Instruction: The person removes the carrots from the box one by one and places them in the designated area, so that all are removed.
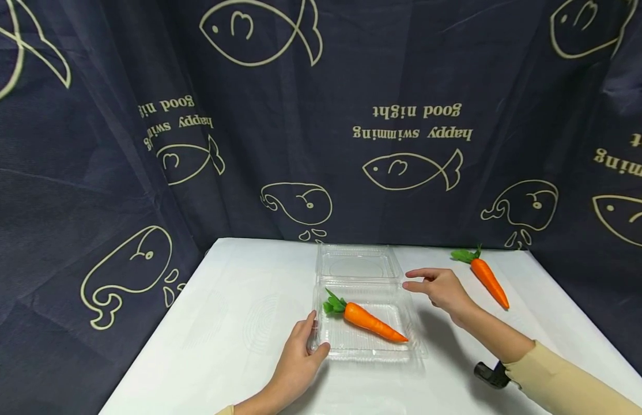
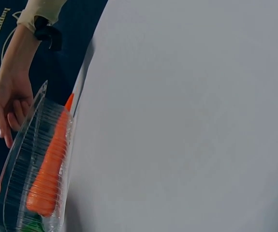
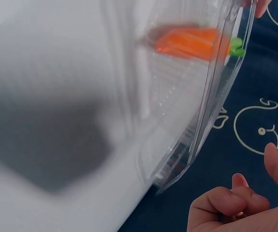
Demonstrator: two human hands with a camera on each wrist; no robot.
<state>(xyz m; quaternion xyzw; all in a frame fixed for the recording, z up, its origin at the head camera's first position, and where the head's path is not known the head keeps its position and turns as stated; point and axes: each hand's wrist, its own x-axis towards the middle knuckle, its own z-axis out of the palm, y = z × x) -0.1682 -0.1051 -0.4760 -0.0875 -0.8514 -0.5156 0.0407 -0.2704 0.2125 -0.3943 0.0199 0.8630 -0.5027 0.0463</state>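
Note:
A clear plastic clamshell container (image 1: 370, 350) lies on the white table, its lid (image 1: 358, 262) folded back away from me. Inside its base is an orange carrot (image 1: 373, 323) with green leaves, also visible through the wall in the left wrist view as the carrot (image 2: 49, 179). My left hand (image 1: 297, 354) grips the base's near left corner, thumb over the rim and fingers along the side. My right hand (image 1: 442, 291) hovers by the far right side near the hinge, thumb and index finger extended, the others bent, nothing between them.
A second carrot (image 1: 489, 282) lies on the table (image 1: 233, 323) to the right, beyond my right hand. Dark fabric (image 1: 300, 132) with fish and whale drawings hangs behind and on both sides. A black strap (image 1: 492, 374) is at my right wrist.

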